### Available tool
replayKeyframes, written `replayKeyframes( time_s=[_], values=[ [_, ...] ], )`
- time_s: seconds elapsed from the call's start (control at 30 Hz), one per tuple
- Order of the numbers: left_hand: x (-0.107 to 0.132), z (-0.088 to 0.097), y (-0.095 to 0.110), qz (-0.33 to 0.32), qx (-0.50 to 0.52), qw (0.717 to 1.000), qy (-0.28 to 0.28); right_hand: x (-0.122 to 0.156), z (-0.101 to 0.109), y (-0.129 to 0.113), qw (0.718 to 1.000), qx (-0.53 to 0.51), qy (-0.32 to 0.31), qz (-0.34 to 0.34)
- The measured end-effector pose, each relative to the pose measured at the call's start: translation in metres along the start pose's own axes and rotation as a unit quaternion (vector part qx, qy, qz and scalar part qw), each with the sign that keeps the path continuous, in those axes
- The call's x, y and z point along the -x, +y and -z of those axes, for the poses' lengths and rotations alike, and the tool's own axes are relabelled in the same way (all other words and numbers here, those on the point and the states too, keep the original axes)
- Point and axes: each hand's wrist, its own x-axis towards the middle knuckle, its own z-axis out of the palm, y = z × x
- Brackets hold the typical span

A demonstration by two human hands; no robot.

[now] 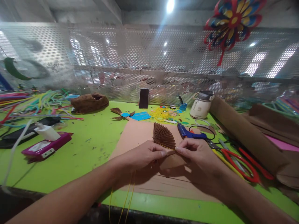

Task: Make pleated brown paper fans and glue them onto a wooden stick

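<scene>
The brown pleated fan [164, 136] is mid-frame, over a green worktop [91, 152] and a tan sheet [137, 133]. The left hand [151, 152], nearly closed, pinches its bottom edge; the right hand [192, 149] pinches its right corner. Yellow strings [125, 199] hang lower middle.

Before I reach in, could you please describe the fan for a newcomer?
On the green table lies a tan sheet. Over it, by the left hand and right hand, is the fan: brown and finely pleated, unlike the smooth blue glue gun nearby.
</scene>
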Motion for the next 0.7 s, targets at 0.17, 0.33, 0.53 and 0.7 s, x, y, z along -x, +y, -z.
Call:
replayKeyframes(
  time_s=[0.17, 0.33, 0.53, 0.7],
  values=[
    [-0.0032, 0.0036, 0.0013, -0.014, -0.037, 0.998, -0.041, 0.0, -0.0007, 0.0002, 0.999, -0.043, 0.008, -0.021],
    [-0.0007, -0.0009, 0.0048, -0.016, -0.068, 0.997, -0.031, -0.001, 0.0031, 0.001, 0.997, -0.058, 0.005, -0.045],
    [-0.0013, 0.0005, -0.0003, -0.027, -0.142, 0.989, 0.008, 0.0001, 0.0005, 0.0032, 0.996, -0.075, 0.022, -0.036],
    [0.0004, 0.0041, 0.001, -0.027, -0.192, 0.981, 0.032, -0.0028, 0.0027, 0.0059, 0.998, -0.046, 0.002, -0.047]
  ],
)
